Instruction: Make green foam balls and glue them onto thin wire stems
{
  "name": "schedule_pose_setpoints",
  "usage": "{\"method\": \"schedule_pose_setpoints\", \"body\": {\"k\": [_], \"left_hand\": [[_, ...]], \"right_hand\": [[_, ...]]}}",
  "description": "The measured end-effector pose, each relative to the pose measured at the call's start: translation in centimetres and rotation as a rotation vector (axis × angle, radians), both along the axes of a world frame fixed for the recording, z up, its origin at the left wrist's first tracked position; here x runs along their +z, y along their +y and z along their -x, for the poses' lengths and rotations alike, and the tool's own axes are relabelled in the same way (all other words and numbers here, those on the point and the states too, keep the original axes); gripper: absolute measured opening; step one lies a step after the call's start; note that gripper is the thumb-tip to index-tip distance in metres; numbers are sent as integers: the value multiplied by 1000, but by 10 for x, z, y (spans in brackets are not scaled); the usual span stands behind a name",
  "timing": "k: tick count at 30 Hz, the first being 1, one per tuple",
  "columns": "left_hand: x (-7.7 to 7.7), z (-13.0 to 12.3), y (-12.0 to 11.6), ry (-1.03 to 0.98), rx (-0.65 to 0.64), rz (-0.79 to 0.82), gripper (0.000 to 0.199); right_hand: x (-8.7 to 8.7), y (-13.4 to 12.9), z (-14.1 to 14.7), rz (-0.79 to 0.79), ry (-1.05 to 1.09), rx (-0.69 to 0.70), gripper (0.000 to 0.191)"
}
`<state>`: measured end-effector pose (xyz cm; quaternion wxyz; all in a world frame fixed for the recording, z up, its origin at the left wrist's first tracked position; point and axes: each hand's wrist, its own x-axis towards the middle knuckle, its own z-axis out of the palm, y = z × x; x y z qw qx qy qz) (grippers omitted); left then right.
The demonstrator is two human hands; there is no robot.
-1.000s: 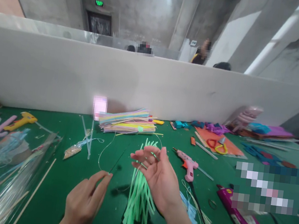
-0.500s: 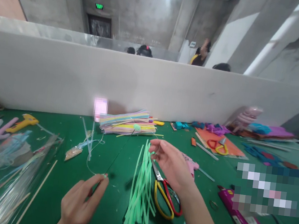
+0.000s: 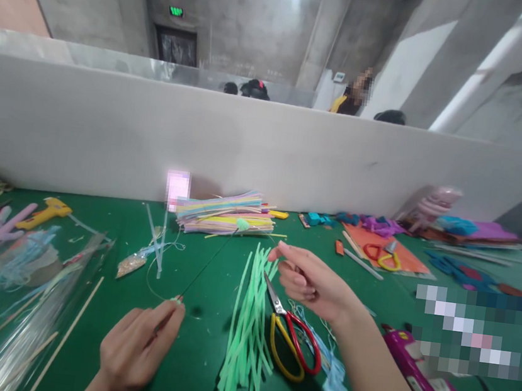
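My left hand [image 3: 141, 339] is closed in a pinch on the near end of a thin dark wire stem [image 3: 210, 261]. A bit of pale green shows at its fingertips, and a small pale green piece [image 3: 242, 225] sits at the stem's far end. Left of the stem curves a fine thread [image 3: 151, 283]. My right hand [image 3: 314, 281] has thumb and forefinger pinched together above the top of a bunch of light green strips [image 3: 247, 340]; what they hold is too small to make out. Red-and-yellow scissors [image 3: 290, 342] lie beside the strips, below the right hand.
Pastel strips [image 3: 225, 213] are stacked against the white partition [image 3: 248, 143]. A yellow glue gun [image 3: 44, 213], clear film [image 3: 37, 314] and sticks lie left. On the right are a purple device [image 3: 420, 370], blue tassels [image 3: 336, 382] and another pair of scissors [image 3: 382, 255].
My right hand has shifted right, its fingers curling into a tighter pinch and uncovering the blue tassels. My left hand has moved slightly left with the stem.
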<state>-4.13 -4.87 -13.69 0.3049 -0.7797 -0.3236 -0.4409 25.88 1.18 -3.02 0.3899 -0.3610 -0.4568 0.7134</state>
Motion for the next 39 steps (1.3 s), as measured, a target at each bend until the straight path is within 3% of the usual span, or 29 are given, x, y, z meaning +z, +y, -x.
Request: {"method": "schedule_pose_setpoints", "body": {"k": [14, 39], "left_hand": [[15, -4, 1, 102, -17, -70, 21], [12, -5, 2, 136, -44, -68, 21]], "right_hand": [[14, 9, -1, 32, -124, 19, 40], [33, 26, -6, 9, -471, 59, 48]]}}
